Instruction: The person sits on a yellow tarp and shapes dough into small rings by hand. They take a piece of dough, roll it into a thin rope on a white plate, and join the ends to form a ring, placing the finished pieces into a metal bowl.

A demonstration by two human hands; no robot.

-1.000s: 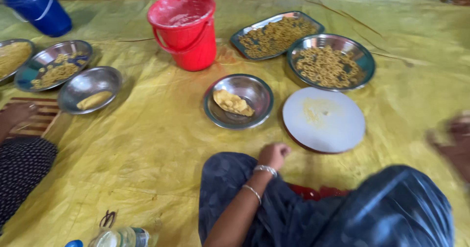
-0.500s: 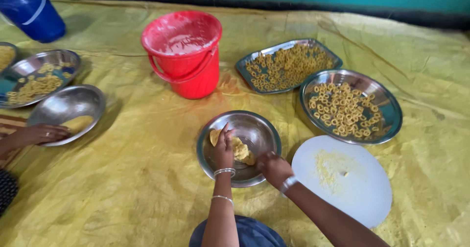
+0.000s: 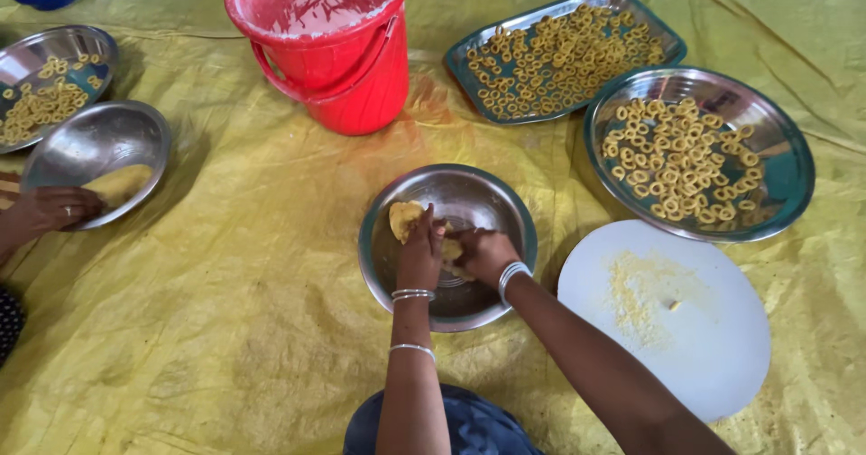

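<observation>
A steel bowl (image 3: 469, 189) sits on the yellow sheet right in front of me, holding yellow dough (image 3: 403, 219). Both my hands are inside it. My left hand (image 3: 420, 255) presses on the dough lump, fingers bent over it. My right hand (image 3: 484, 254) grips the dough beside it, pulling at a piece. Bangles ring both wrists. A round white board (image 3: 713, 329) dusted with flour lies to the right of the bowl.
A red bucket (image 3: 329, 45) stands behind the bowl. A round steel plate (image 3: 785, 162) and a rectangular tray (image 3: 559, 54) hold several dough rings. At left, another person's hand (image 3: 54, 210) rests on a steel bowl (image 3: 95, 153); another ring-filled plate (image 3: 45, 81) lies beyond.
The view has closed in on the bowl. My hands went from my lap into the bowl and now both grip the dough together.
</observation>
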